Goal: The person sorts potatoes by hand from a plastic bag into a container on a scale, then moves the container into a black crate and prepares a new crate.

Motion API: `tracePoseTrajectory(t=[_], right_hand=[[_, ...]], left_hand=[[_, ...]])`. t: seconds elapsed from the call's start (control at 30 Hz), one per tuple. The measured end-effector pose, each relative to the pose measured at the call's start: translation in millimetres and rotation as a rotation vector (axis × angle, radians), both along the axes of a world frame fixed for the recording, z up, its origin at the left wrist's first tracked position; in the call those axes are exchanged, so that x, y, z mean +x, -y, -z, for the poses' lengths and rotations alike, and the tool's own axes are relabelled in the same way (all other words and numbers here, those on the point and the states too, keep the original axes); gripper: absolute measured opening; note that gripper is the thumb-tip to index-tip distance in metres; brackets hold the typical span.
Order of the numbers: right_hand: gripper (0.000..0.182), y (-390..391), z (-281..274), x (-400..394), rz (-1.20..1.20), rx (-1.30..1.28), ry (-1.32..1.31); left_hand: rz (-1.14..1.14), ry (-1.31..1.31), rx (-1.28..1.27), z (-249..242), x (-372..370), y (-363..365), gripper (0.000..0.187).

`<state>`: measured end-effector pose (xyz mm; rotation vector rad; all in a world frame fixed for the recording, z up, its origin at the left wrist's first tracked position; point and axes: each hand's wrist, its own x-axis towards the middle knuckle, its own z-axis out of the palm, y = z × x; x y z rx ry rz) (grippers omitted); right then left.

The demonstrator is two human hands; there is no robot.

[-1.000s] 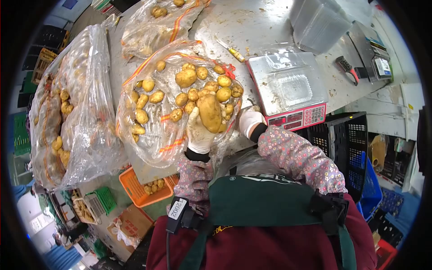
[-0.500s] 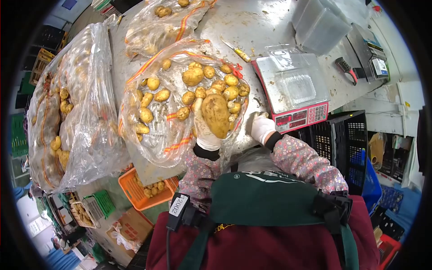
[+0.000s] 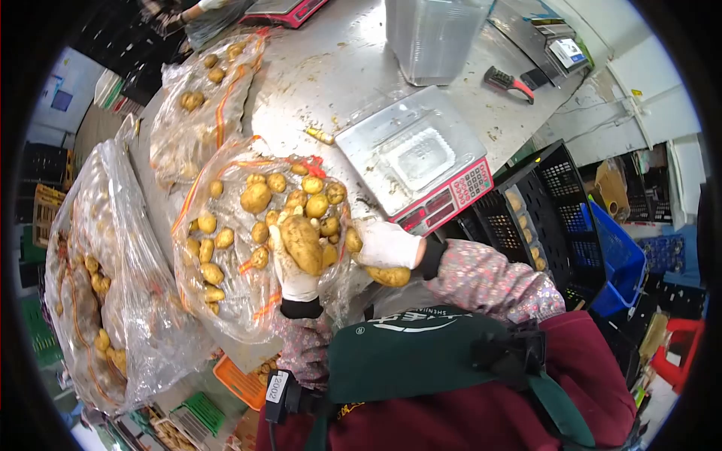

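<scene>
My left hand [image 3: 298, 284], in a white glove, is closed around a large potato [image 3: 302, 246] above an open clear plastic bag [image 3: 252, 304] with orange stripes. Several smaller potatoes [image 3: 256, 198] lie in that bag. To its right is my white-gloved right hand [image 3: 391, 242], its fingers curled with a small potato [image 3: 353, 240] at the fingertips. A longer potato [image 3: 387, 276] shows below the palm; how the fingers hold it is hidden. Beyond this hand stands a red-edged scale [image 3: 448, 201] with a clear plastic tray [image 3: 421, 158] on its plate.
Stacked clear containers [image 3: 436, 41] stand at the back. A yellow-handled knife [image 3: 320, 135] and a red-handled tool [image 3: 511, 84] lie on the metal table. Big potato bags [image 3: 143, 301] fill the left. Black crates [image 3: 556, 203] stand right; an orange crate [image 3: 239, 382] sits below. Another person's hand [image 3: 213, 4] shows at the top.
The view has swung round. My right hand has come from beside the scale's front corner to near the bag's right edge, and potatoes now show at it. My left hand keeps the large potato.
</scene>
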<state>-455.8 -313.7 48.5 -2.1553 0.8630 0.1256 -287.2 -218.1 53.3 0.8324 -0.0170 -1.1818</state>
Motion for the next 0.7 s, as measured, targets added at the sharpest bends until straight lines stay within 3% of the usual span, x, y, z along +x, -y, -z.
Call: tracePoseTrajectory(t=[0.03,0.07,0.1,0.17,0.2,0.23,0.37,0.5,0.53,0.57,0.6,0.63,0.7], right_hand=[[0.056,7,-18,-10,0.021,0.003,0.1],[0.059,19,-32,-22,0.054,-0.023,0.215],[0.057,34,-56,-34,0.095,-0.069,0.267],[0.06,71,-113,-52,0.208,-0.041,0.187],[0.055,88,-101,-64,0.286,-0.179,0.342],[0.054,108,-103,-74,0.29,-0.308,0.374],[0.059,177,-83,-101,0.207,-0.397,0.461],[0.064,192,-78,-110,0.034,-0.36,0.278],[0.062,195,-62,-111,-0.044,-0.494,0.328],[0.068,198,-56,-112,-0.15,-0.571,0.399],[0.065,198,-49,-113,-0.199,-0.5,0.312],[0.063,200,-41,-114,-0.248,-0.43,0.225],[0.06,205,-29,-124,-0.294,-0.496,0.229]], left_hand=[[-0.02,-0.064,0.001,-1,-2,6,0.049],[-0.05,0.151,0.019,-19,-15,8,0.051],[-0.046,0.155,0.017,-17,-18,14,0.051],[0.126,0.254,-0.08,-10,-23,24,0.053],[0.158,0.083,-0.039,-20,-34,35,0.056],[0.138,0.104,0.012,-20,-51,47,0.054],[0.197,0.567,0.004,-22,-106,96,0.057],[0.047,0.792,0.085,11,-136,131,0.055],[0.04,0.797,0.091,13,-143,136,0.055],[-0.005,1.065,0.173,16,-151,140,0.058],[-0.05,1.331,0.259,19,-159,144,0.06],[-0.083,1.423,0.206,18,-166,151,0.066],[-0.056,1.929,0.447,14,-172,154,0.071]])
